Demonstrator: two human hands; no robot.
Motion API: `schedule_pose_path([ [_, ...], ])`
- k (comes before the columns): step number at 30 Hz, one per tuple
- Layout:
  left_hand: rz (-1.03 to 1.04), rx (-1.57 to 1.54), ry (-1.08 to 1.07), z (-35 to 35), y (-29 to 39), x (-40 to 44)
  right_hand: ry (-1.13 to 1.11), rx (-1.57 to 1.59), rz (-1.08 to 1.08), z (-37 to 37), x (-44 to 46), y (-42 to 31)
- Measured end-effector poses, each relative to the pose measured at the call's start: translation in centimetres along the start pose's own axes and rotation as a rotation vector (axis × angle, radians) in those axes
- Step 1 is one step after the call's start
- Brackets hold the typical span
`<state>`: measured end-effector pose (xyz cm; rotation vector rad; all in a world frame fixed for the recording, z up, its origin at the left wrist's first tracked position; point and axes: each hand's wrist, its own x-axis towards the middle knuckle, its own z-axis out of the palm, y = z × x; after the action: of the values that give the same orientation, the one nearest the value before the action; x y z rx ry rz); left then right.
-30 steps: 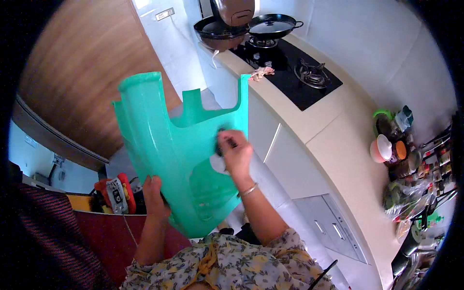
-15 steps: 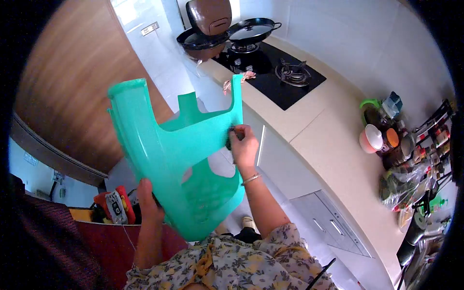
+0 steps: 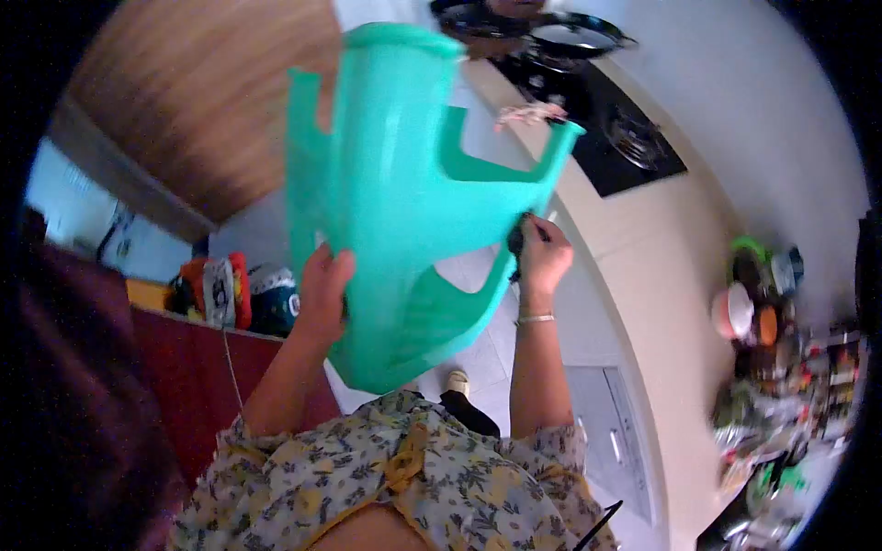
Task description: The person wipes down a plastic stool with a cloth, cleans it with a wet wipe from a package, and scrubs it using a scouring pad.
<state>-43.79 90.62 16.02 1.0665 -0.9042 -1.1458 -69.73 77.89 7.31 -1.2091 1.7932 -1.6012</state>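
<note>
A green plastic stool (image 3: 395, 193) is held up in front of me, tipped so its legs point upward and away. My left hand (image 3: 322, 296) is closed on the stool's near left side, its fingertips hidden behind the plastic. In my right hand (image 3: 548, 255) is a dark scouring pad (image 3: 516, 246), pinched in the fingers and pressed against the stool's right side, by the crossband below a leg. The pad is partly covered by the hand, and its exact kind is blurred.
A pale countertop (image 3: 634, 266) curves along the right. On it are a black gas hob (image 3: 588, 119) with a wok (image 3: 574, 39), a white-and-pink bowl (image 3: 732, 310) and several jars. A pinkish cloth (image 3: 528, 115) lies near the hob. A red cabinet (image 3: 197, 386) stands at left.
The stool has swung round and upward to the right, its near leg now more upright. Both hands moved right with it, still holding the stool and the pad. The view has also turned.
</note>
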Motion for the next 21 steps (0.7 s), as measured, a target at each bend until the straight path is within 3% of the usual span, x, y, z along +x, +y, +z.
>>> schedule_pose_path([
  [1,0.136,0.3,-0.038,0.2,0.4,0.0,-0.049,0.077,0.06,0.2,-0.3,0.0],
  [3,0.269,0.608,-0.062,1.2,1.4,0.2,-0.075,0.176,0.039,0.1,-2.0,-3.3],
  [5,0.012,0.238,-0.08,2.3,2.2,0.0,-0.127,0.226,-0.141,0.0,-4.4,-7.1],
  [6,0.017,0.223,-0.059,2.5,2.2,0.0,-0.155,0.25,-0.203,0.2,-5.7,-8.8],
  [7,0.021,0.217,-0.059,2.2,2.0,0.2,-0.18,0.262,-0.397,-0.1,-6.8,-10.6],
  [9,0.025,0.414,-0.032,1.0,1.7,0.7,-0.243,0.31,-0.487,-0.1,-8.9,-13.3],
  [11,0.012,0.303,-0.014,0.9,1.6,0.4,-0.299,0.332,-0.547,0.0,-9.2,-13.5],
  [13,0.001,0.191,0.004,-1.1,-0.2,0.9,-0.279,0.341,-0.474,0.2,-7.5,-12.3],
  [14,0.192,0.562,-0.044,-4.2,-3.6,1.7,-0.265,0.341,-0.39,0.0,-6.5,-11.3],
  [16,0.393,0.921,-0.103,-6.2,-5.5,2.1,-0.135,0.207,-0.216,-0.6,-3.8,-8.9],
  [17,0.335,0.829,-0.073,-6.0,-5.4,2.0,-0.054,0.174,-0.159,-0.6,-2.8,-8.4],
  [19,0.214,0.646,-0.026,-5.3,-5.5,1.7,-0.118,0.145,-0.171,-0.3,-3.2,-7.2],
  [20,0.148,0.559,-0.015,-5.0,-5.5,1.7,-0.252,0.39,-0.063,0.1,-4.9,-8.3],
  [21,0.197,0.701,-0.083,-5.0,-5.3,2.0,-0.29,0.279,-0.295,0.8,-6.1,-8.5],
])
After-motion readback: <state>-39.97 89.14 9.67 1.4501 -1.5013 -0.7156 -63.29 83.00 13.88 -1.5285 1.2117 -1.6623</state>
